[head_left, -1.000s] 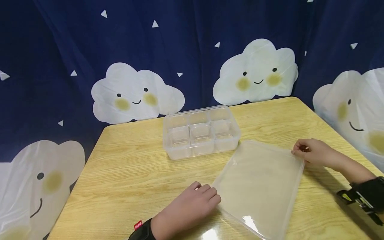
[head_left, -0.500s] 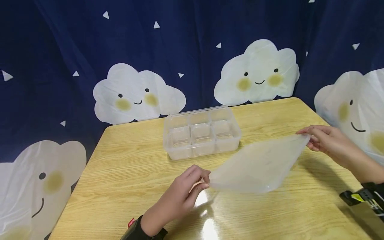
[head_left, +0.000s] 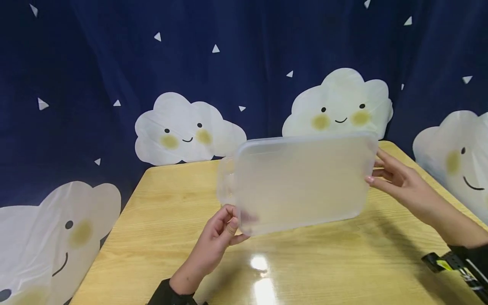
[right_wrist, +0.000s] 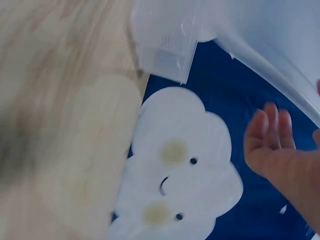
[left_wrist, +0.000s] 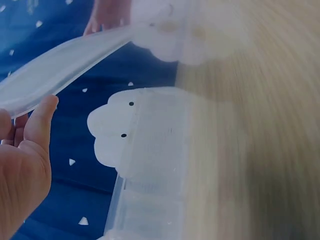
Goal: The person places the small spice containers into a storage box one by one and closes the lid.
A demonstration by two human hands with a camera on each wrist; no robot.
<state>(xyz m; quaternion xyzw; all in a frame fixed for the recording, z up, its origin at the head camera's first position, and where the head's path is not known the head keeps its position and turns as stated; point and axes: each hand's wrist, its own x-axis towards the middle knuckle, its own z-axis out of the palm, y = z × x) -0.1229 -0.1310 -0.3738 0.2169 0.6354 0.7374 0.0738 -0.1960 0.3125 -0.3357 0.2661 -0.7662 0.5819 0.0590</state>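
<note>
A translucent rectangular lid [head_left: 305,182] is raised over the table, tilted so its broad face is toward me. My left hand [head_left: 215,237] pinches its lower left corner, thumb in front and some fingers behind. On the opposite side, my right hand [head_left: 406,186] holds the right edge, its thumb on the near face. The clear plastic box [head_left: 225,182] stands behind the lid, mostly covered by it in the head view. More of this box [left_wrist: 152,205] shows in the left wrist view, beyond the left hand [left_wrist: 25,170].
The wood-grain table [head_left: 171,220] spreads under both hands, with bright reflections near its front. A dark blue curtain [head_left: 190,34] with smiling clouds hangs right behind the table's far edge.
The lid, lying flat on the table a second ago, has been lifted and turned upright toward me, hiding most of the compartmented box. Both hands rose with it; the left now pinches its corner.
</note>
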